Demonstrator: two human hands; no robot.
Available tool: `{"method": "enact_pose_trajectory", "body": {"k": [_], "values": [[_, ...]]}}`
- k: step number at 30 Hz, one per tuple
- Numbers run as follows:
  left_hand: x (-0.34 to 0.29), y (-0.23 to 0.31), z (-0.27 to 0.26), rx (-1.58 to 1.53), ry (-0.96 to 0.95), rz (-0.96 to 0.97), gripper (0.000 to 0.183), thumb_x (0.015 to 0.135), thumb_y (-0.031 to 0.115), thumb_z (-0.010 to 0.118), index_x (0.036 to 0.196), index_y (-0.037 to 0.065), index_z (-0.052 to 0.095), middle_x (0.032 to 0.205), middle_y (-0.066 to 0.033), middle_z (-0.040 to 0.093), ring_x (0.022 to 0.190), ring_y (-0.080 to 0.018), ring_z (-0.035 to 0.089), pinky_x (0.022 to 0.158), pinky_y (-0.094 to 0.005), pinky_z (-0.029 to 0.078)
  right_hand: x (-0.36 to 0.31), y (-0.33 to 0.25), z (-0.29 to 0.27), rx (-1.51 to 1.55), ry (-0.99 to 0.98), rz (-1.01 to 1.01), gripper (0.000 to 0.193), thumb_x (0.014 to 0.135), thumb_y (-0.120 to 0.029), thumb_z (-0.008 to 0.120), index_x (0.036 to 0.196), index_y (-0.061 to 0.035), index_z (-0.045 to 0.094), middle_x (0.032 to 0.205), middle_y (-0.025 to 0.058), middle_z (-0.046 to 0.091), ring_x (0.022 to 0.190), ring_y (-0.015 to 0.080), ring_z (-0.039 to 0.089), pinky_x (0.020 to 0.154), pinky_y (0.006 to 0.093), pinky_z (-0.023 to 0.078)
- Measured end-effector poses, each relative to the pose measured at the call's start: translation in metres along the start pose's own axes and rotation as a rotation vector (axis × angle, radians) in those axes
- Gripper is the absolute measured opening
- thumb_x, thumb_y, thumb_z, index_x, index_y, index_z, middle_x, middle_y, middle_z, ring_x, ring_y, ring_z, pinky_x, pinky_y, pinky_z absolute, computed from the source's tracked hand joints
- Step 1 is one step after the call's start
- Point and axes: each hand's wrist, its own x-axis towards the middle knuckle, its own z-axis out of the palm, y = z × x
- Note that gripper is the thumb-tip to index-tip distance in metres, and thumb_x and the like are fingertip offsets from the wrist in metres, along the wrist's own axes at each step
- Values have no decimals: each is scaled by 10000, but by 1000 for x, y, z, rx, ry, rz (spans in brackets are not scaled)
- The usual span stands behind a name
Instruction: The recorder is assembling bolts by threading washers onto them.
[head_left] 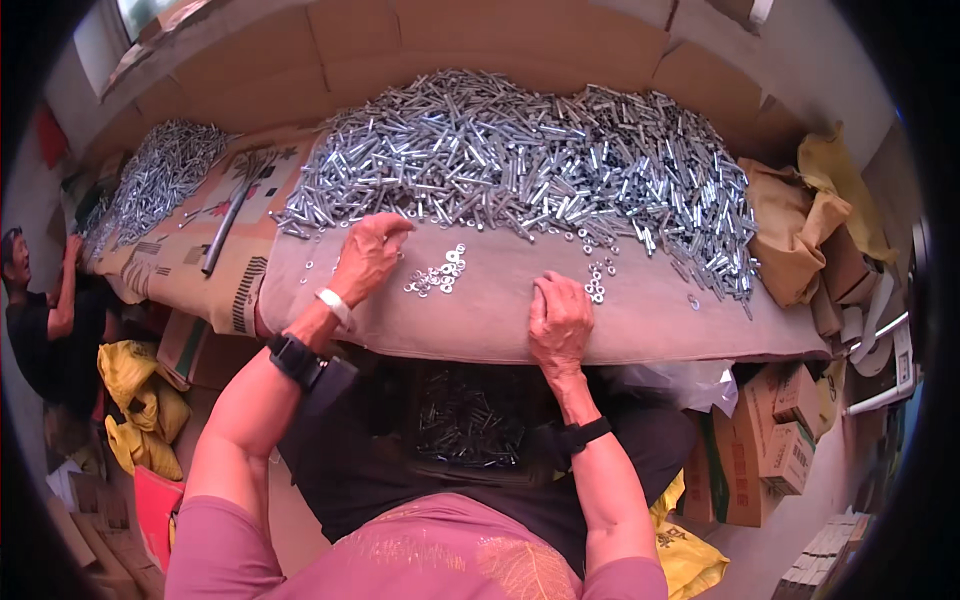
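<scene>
A long heap of silvery metal anchor bolts or pins [500, 150] covers the far part of the cloth-covered table [430, 325]. My left hand [370, 260] is at the heap's near edge, its fingers bent together; whatever is between them is too small to make out. A loose cluster of small metal washers [437, 278] lies just to its right. On the cloth farther right, my right hand [561, 318] has its fingers curled down and closed, their tips hidden. Beside it lies a second small group of washers [597, 283].
Below the table edge, between my legs, a dark container [465, 420] holds metal pieces. At left are a metal tube [228, 228] and another bolt heap [170, 175], with another person [55, 310] beside it. Sacks [795, 225] and cardboard boxes [745, 440] stand right.
</scene>
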Motion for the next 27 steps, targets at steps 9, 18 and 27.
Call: {"method": "enact_pose_trajectory", "body": {"k": [9, 18, 27], "values": [[14, -26, 17, 476, -62, 140, 250, 798, 42, 522, 1022, 65, 630, 1076, -109, 580, 1048, -301, 518, 865, -390, 448, -2, -2, 1, -19, -28, 7, 173, 785, -64, 616, 953, -29, 635, 1039, 119, 626, 981, 294, 579, 858, 408, 459], [-5, -16, -15, 230, -84, -37, 169, 812, 186, 648, 821, 18, 668, 880, -124, 633, 869, -303, 599, 775, -389, 475, -3, 3, 1, -19, -25, 10, 168, 790, -71, 616, 952, -29, 639, 1040, 123, 630, 980, 302, 578, 861, 418, 456], [14, -23, 18, 432, 71, -55, 167, 752, 166, 664, 796, 17, 604, 821, -164, 602, 833, -372, 598, 717, -469, 479, -3, 3, 4, -27, -22, 11, 167, 784, -68, 621, 946, -33, 642, 1036, 124, 633, 979, 301, 580, 868, 414, 458]]}}
